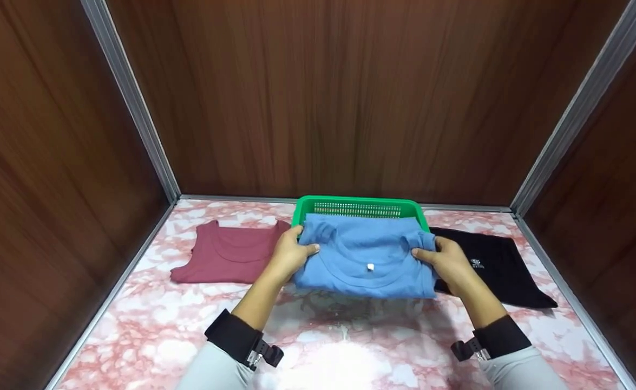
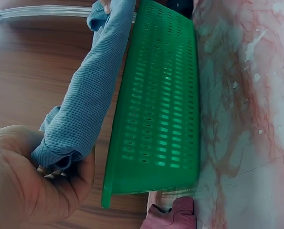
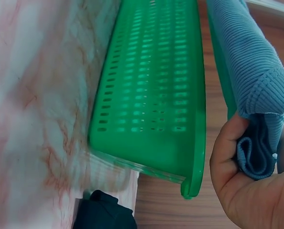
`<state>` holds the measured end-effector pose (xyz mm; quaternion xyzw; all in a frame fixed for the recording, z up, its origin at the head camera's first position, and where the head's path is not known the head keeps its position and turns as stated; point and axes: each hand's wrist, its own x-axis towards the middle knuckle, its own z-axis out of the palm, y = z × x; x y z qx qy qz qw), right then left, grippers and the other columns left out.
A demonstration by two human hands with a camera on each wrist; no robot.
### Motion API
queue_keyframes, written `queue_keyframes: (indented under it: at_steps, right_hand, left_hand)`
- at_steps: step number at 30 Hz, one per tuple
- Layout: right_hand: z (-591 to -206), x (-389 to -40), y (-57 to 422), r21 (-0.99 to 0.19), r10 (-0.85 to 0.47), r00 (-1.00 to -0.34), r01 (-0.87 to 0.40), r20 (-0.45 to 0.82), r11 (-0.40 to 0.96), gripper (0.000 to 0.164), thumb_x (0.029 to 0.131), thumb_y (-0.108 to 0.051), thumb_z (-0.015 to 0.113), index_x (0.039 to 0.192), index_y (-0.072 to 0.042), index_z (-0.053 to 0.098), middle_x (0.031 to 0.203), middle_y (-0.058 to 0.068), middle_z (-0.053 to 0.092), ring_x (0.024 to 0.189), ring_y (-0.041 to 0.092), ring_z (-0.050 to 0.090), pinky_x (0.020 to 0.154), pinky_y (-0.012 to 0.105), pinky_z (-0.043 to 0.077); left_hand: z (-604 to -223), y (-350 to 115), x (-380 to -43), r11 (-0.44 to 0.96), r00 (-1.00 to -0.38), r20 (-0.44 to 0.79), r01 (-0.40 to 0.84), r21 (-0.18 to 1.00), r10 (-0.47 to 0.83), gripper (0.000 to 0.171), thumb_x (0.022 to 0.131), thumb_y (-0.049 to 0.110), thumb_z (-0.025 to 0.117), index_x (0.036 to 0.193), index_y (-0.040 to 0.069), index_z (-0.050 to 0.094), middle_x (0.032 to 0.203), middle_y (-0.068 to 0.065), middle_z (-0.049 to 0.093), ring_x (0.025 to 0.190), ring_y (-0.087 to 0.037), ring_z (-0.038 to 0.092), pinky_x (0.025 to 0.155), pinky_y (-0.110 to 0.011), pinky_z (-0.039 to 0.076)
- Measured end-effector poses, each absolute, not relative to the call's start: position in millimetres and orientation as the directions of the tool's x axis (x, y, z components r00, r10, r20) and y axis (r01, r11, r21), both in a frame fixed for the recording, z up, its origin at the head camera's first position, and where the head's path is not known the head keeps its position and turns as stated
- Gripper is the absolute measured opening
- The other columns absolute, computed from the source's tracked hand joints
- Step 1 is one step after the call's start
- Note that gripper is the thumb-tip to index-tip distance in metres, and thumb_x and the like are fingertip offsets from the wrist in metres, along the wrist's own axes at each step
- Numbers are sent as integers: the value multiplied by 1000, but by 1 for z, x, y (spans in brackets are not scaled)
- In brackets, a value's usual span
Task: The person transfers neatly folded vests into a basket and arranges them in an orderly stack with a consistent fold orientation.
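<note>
While the left hand (image 1: pixel 287 253) and right hand (image 1: pixel 452 264) grip the folded blue shirt (image 1: pixel 366 254), a green basket (image 1: pixel 361 200) sits below.

brown wood-grain walls (image 1: pixel 318 97) enclose a glossy red-and-white marbled tabletop (image 1: pixel 150 336).

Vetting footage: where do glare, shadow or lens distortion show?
Head: glare washes out the near tabletop, with soft shadow below the blue shirt; left wrist: the metal strip at top bows, likely lens distortion; right wrist: tabletop darkens beside the green basket.
</note>
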<state>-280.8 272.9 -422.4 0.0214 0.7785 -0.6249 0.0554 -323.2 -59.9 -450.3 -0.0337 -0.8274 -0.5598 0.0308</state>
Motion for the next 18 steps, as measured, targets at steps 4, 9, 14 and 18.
queue_keyframes:
  at_steps: [4,9,14,18]
  right_hand:
    - [-425,-285,274,-968,-39,-993,102,-114,227,48,90,-11,65,129,9,46,117,28,57,87,23,65,68,33,56]
    - [-426,-288,273,-961,-34,-993,99,-112,257,48,90,-12,66,129,9,47,117,27,57,85,22,64,67,32,56]
    - [-425,-291,273,-958,-36,-992,110,-124,267,48,91,-12,65,129,9,47,116,26,58,83,21,65,66,32,56]
    - [-428,-298,274,-960,-33,-992,111,-124,258,47,90,-12,66,128,10,47,114,26,58,82,22,65,65,34,56]
  left_hand:
    - [-452,-58,-325,386,-997,79,80,919,18,43,86,11,71,126,6,58,120,-8,63,111,-22,56,99,-42,45]
    - [-451,-58,-329,401,-997,76,71,914,3,44,85,11,72,127,5,58,121,-10,63,111,-24,56,100,-43,45]
    - [-449,-58,-334,415,-998,64,62,908,10,46,85,10,72,128,4,57,121,-11,63,112,-24,56,100,-42,44]
    - [-449,-57,-337,390,-998,57,61,919,20,52,86,8,69,135,2,51,129,-12,59,120,-24,53,104,-42,42]
